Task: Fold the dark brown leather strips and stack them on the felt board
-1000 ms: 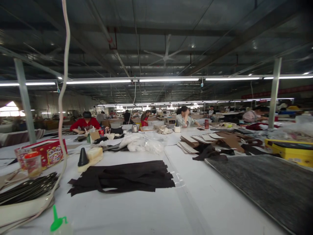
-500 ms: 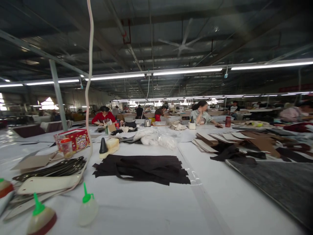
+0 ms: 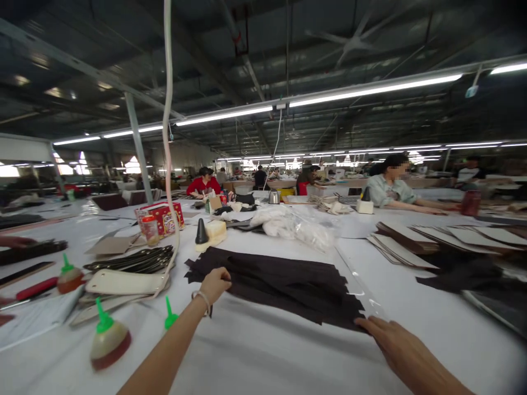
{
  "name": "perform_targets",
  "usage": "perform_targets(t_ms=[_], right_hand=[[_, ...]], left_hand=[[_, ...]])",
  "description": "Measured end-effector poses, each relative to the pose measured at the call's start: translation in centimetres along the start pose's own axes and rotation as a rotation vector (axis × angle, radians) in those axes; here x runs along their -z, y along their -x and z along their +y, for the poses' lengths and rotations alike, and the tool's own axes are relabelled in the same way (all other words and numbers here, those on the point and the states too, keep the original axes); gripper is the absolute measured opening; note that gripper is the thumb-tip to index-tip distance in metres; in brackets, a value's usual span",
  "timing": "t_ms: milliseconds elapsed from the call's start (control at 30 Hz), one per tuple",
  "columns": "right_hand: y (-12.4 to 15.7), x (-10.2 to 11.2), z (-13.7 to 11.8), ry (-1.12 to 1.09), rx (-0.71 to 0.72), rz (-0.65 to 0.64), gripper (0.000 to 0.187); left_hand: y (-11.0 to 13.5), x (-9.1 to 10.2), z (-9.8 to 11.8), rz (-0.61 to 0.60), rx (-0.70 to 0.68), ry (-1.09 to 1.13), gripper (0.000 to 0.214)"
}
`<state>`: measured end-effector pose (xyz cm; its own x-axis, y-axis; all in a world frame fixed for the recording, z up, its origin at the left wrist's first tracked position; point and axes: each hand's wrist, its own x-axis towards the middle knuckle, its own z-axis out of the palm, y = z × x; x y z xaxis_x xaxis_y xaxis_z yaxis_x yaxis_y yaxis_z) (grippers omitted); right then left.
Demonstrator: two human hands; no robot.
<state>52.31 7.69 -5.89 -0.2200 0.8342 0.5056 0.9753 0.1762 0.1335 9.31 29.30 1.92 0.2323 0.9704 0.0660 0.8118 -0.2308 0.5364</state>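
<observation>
A flat stack of dark brown fabric strips (image 3: 280,280) lies across the white table in front of me. My left hand (image 3: 214,285), with a band on the wrist, pinches the near edge of a strip at the stack's left part. At the right front corner, my right hand (image 3: 389,334) has thumb and fingers closed on the same strip's end. Between the hands the near edge looks slightly raised, with a shadow under it. Close to my left forearm stand a green-capped squeeze bottle (image 3: 170,314), partly hidden by the arm, and another bottle (image 3: 109,339) with reddish-brown liquid.
To the left are dark straps (image 3: 135,258), a cream panel (image 3: 123,282), a red box (image 3: 164,216) and a hanging cable (image 3: 167,109). Behind the strips lie a black cone (image 3: 201,232) and plastic bags (image 3: 288,225). Stacked boards (image 3: 403,249) sit right. Co-workers sit across the table.
Both my hands have come into view and taken hold of the fabric strips at their near edge. The view has turned left, so the table's things appear farther right.
</observation>
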Motion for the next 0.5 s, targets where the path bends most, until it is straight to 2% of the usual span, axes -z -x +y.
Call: perform_targets(t_ms=[100, 200, 367, 500], right_hand=[[-5.4, -0.8, -1.2, 0.023, 0.045, -0.048, 0.054], [-8.5, -1.7, -2.5, 0.071, 0.043, -0.09, 0.043], [-8.7, -3.9, -3.1, 0.075, 0.028, -0.08, 0.047], [-8.0, -3.9, -3.2, -0.024, 0.004, -0.064, 0.052]], left_hand=[[-2.8, -0.3, -0.4, 0.155, 0.058, -0.147, 0.03], [-4.0, -1.1, -0.7, 0.263, 0.066, -0.275, 0.034], [-3.0, -4.1, -0.1, 0.368, 0.007, -0.414, 0.041], [-1.1, -7.2, 0.4, 0.315, -0.196, -0.466, 0.052]])
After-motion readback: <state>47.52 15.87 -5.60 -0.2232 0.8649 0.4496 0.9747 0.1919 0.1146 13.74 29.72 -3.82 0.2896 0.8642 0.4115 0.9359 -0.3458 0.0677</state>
